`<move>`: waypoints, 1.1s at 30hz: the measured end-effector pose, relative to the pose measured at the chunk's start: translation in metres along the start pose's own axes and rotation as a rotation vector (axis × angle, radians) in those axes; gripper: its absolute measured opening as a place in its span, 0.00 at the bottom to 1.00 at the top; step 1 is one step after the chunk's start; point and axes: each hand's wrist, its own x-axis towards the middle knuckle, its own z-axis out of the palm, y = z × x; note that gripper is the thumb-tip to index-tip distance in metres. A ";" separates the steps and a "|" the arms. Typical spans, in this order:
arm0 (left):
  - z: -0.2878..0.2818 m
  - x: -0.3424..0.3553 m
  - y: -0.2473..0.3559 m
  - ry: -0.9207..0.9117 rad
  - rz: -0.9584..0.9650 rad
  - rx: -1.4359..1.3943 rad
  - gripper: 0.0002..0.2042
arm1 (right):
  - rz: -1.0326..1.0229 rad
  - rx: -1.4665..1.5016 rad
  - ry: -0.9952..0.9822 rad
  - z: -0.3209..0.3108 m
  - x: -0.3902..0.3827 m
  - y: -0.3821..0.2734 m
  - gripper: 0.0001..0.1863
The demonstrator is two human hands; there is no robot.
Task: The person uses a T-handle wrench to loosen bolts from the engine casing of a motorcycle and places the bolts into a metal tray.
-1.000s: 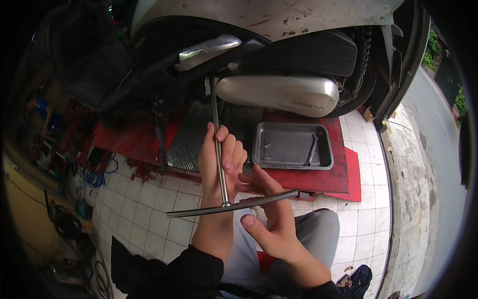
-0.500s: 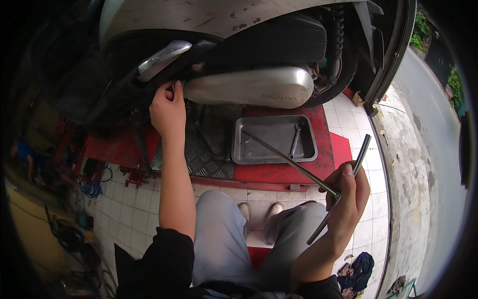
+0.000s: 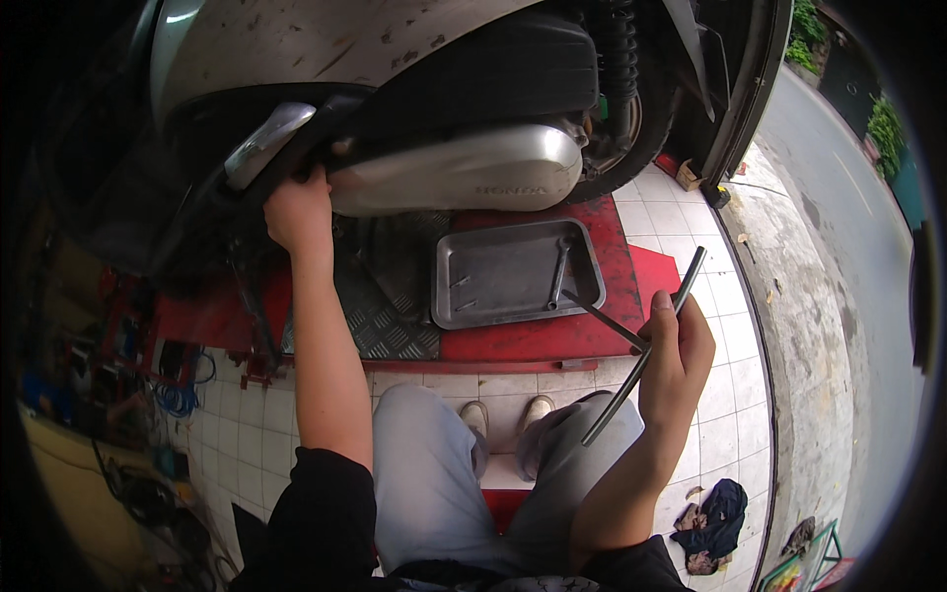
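On a white-tiled floor (image 3: 414, 381), one low red bench (image 3: 533, 341), with one scooter (image 3: 365, 44) over its far side and one grey tray (image 3: 503, 259) close to its near edge, toward the right end. In the tray, one wrench (image 3: 559, 276) by the right side and two small bolts (image 3: 462, 280) by the left. One T-handle tool (image 3: 617, 403) in the right hand (image 3: 683, 350), out past the bench's near edge by its right end, shaft slanting over the tray's near right corner. Right fingers clamped around the tool where bar and shaft meet. Left hand (image 3: 299, 212) up at the left end of the scooter's silver cover (image 3: 464, 173), fingers bent inward, partly hidden; cannot tell whether apart or together, nor on what. Since a second ago, T-handle tool gone from the left hand into the right alone; since half a second ago, left fingertips tucked farther out of sight, shaft less far across the tray.
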 end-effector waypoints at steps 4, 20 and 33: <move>0.009 0.006 -0.006 0.052 0.034 0.126 0.18 | 0.007 0.050 -0.001 -0.004 0.001 0.002 0.16; 0.016 0.017 -0.022 0.042 0.080 0.283 0.22 | -0.069 -0.019 -0.043 0.002 0.000 0.001 0.17; 0.010 0.009 -0.013 -0.005 0.129 0.149 0.17 | -0.067 -0.035 -0.056 0.004 0.002 0.006 0.19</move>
